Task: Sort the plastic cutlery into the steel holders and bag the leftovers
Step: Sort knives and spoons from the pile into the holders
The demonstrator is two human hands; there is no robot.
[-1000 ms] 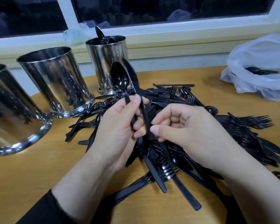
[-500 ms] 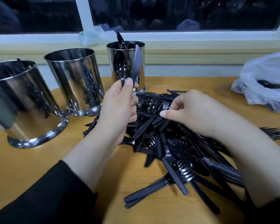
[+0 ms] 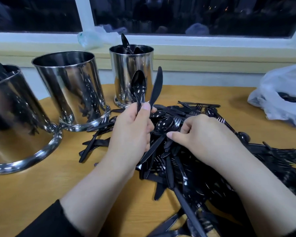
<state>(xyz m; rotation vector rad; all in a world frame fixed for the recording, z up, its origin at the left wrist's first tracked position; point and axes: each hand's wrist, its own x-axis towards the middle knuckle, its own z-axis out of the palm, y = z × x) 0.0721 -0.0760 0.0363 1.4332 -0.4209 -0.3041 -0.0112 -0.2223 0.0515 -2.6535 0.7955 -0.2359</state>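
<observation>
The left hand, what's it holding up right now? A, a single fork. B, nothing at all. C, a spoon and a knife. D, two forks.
C: the left hand grips a black spoon and a black knife by their handles, both standing upright in front of the rightmost steel holder.

A crumpled clear wrapper point(image 3: 91, 38) lies on the white windowsill point(image 3: 212, 42).

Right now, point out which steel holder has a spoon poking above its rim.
The rightmost steel holder, behind the left hand; a spoon sticks above its rim.
</observation>
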